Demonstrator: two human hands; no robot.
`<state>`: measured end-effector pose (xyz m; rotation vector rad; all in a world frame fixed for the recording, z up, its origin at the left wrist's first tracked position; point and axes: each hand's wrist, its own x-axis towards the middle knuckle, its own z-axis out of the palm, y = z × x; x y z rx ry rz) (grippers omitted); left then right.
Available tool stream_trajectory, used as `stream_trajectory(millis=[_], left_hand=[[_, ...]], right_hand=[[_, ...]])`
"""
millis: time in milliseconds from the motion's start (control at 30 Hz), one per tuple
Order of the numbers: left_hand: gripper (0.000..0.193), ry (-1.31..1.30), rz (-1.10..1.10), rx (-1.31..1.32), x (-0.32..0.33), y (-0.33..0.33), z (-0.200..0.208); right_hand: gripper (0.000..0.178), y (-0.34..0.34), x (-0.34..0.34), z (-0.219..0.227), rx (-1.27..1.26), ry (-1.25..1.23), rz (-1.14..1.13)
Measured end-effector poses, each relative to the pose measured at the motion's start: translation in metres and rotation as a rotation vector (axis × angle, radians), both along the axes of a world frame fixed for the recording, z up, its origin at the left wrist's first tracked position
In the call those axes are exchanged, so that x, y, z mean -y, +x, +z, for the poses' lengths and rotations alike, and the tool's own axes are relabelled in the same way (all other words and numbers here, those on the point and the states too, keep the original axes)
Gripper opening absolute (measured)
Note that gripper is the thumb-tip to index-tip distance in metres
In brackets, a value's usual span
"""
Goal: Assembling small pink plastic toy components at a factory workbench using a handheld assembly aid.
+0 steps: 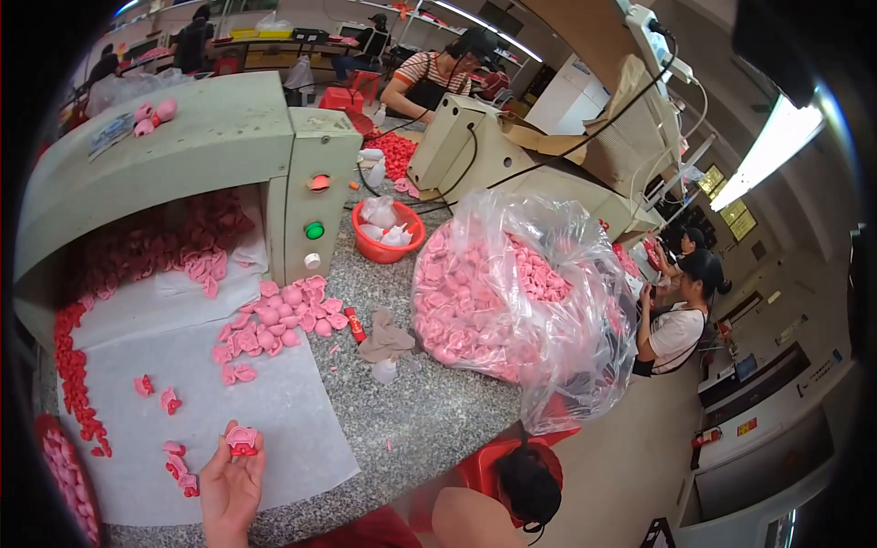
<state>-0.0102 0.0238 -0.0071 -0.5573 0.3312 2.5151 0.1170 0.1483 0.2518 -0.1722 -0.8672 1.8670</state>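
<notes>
Over the white sheet point(306, 416), my left hand point(233, 479) comes up from the lower edge, palm side showing. Thumb and fingers pinch a small pink moulded piece with a red lower part point(242, 439). Just left of it lie several similar pink and red pieces point(183, 477), and farther up the sheet are two more, one being a pink and red piece point(170, 400). Small red parts point(75, 365) form a strip along the sheet's left side. A heap of pink shell-like parts point(274, 320) covers the sheet's far right corner. My right hand is out of view.
A beige machine point(164, 123) with pink parts in its opening stands behind the sheet. To the right are a large clear bag of pink parts point(475, 320), a red bowl point(388, 248) and a grey cloth point(387, 336). A person point(528, 484) sits close at lower right; others work farther off.
</notes>
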Motion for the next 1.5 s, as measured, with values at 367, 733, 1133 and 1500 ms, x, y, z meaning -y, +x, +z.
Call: stream_trajectory(millis=[367,733,1133,1500], left_hand=[[0.028,0.050,0.020,0.005,0.008,-0.001,0.001],[0.027,0.060,0.071,-0.185,0.035,-0.007,-0.022],[0.036,0.058,0.184,-0.021,0.037,0.000,-0.006],[0.039,0.068,0.038,0.062,0.013,0.006,0.001]], right_hand=[[0.017,-0.038,-0.060,-0.079,-0.562,0.798,0.274],[0.042,-0.184,-0.005,-0.287,0.689,1.253,0.320],[0.022,-0.177,-0.031,-0.273,0.787,1.157,0.514],[0.030,-0.125,-0.063,-0.257,1.083,1.348,0.325]])
